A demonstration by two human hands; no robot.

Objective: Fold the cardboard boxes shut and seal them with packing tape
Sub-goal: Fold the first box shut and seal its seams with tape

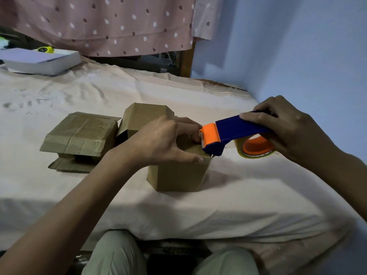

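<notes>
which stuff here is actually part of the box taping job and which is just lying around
Job: tape dispenser in right hand; near cardboard box under left hand; two more cardboard boxes.
Lying about: white box, yellow object, dotted curtain.
</notes>
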